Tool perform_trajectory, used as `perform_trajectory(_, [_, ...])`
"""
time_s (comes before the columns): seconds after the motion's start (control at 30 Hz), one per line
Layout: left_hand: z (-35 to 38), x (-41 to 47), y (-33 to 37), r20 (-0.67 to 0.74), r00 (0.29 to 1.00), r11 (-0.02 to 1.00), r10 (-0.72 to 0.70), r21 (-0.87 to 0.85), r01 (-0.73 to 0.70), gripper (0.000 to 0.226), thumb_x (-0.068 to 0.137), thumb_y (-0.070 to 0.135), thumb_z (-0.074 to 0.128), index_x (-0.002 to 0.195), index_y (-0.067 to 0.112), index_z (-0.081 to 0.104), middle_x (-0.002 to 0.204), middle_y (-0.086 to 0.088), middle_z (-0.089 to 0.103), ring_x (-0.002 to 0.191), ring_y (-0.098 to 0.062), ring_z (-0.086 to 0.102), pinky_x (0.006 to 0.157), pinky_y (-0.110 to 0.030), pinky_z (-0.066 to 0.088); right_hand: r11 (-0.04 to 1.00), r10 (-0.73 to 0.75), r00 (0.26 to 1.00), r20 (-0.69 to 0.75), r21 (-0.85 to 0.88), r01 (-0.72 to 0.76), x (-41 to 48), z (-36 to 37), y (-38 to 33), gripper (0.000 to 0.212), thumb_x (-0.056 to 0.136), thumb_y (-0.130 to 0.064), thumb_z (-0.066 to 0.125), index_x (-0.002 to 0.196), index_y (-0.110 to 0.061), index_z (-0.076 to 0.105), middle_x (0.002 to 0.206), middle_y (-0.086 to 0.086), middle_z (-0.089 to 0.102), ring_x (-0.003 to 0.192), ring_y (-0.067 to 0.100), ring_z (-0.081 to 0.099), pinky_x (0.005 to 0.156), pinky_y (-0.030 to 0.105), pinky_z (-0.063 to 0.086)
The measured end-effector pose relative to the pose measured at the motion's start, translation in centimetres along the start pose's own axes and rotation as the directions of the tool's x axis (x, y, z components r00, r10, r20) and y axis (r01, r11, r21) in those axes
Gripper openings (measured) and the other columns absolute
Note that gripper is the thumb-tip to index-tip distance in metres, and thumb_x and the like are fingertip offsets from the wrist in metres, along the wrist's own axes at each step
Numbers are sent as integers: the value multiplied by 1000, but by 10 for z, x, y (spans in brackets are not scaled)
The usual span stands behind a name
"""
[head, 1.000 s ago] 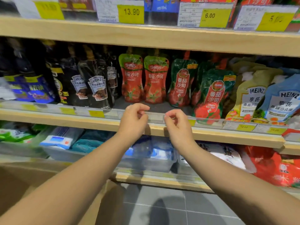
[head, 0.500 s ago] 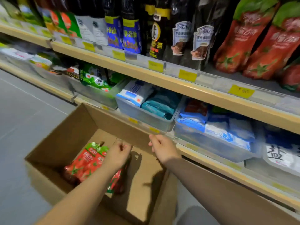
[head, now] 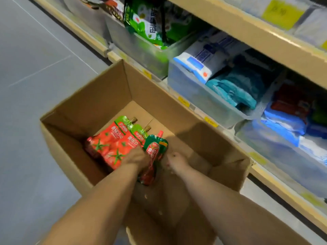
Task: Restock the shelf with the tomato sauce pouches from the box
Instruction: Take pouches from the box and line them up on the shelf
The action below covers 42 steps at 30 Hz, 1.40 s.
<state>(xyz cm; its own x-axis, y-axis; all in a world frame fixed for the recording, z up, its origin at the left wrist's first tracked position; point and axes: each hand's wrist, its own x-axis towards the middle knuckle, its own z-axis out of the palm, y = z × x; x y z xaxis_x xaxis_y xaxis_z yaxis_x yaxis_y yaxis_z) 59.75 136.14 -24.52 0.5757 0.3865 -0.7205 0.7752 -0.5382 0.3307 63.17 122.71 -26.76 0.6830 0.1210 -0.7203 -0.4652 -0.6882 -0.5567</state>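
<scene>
Head view looks down into the cardboard box (head: 99, 96) beside the shelf (head: 247, 32), with red tomato sauce pouches (head: 109, 144) lying at its bottom. The left hand (head: 136, 159) curls around a green-topped pouch (head: 155, 147) beside them. The right hand (head: 174, 163) sits just right of that pouch, its grip too blurred to tell.

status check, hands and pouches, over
Left hand grips dark green pouch inside box. Right hand beside it, grip unclear. Red pouches lie in box. Nothing blocking.
</scene>
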Motion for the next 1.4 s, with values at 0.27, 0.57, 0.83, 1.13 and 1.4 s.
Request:
perform_trajectory(0.27, [7, 14, -1, 32, 991, 986, -133, 105, 129, 46, 86, 20, 51, 129, 6, 45, 133, -14, 54, 121, -29, 53, 92, -33, 45, 973, 198, 963, 182, 80, -215, 22, 35, 25, 25, 97, -24, 41, 73, -19, 44, 70, 0, 53, 53, 11, 47, 45, 21, 36])
perform_trajectory(0.57, [5, 18, -1, 126, 989, 989, -78, 137, 60, 35, 94, 14, 38, 123, -1, 50, 128, -16, 57, 115, -27, 57, 93, -33, 46, 991, 130, 980, 150, -6, -131, 25, 36, 30, 26, 94, -23, 50, 68, -22, 51, 70, 0, 55, 63, 15, 49, 55, 21, 40])
perform_trajectory(0.83, [5, 14, 0, 153, 985, 978, -76, -179, 103, 31, 96, 10, 38, 118, -3, 54, 115, -20, 61, 100, -31, 61, 76, -35, 50, 926, -189, 975, -114, -352, 138, 1, 11, 7, 16, 93, -26, 43, 83, -25, 56, 101, 7, 67, 89, 29, 60, 68, 26, 40])
perform_trajectory(1.13, [0, -19, 21, -389, 889, 864, 241, -331, -379, 21, 96, 23, 40, 88, 11, 54, 100, -18, 65, 90, -30, 58, 68, -28, 35, 841, -526, 804, -278, -309, 444, -52, -47, -27, 21, 94, -22, 41, 95, -17, 62, 108, 6, 58, 99, 22, 55, 80, 30, 41])
perform_trajectory(1.4, [-16, -93, 89, -573, 685, 665, 449, -297, -685, 29, 96, 35, 36, 86, 14, 53, 79, 3, 57, 76, -14, 53, 64, -28, 40, 724, -687, 599, -412, -315, 613, -107, -131, -32, 18, 97, -26, 39, 81, -25, 48, 90, -3, 52, 72, -3, 43, 57, 15, 29])
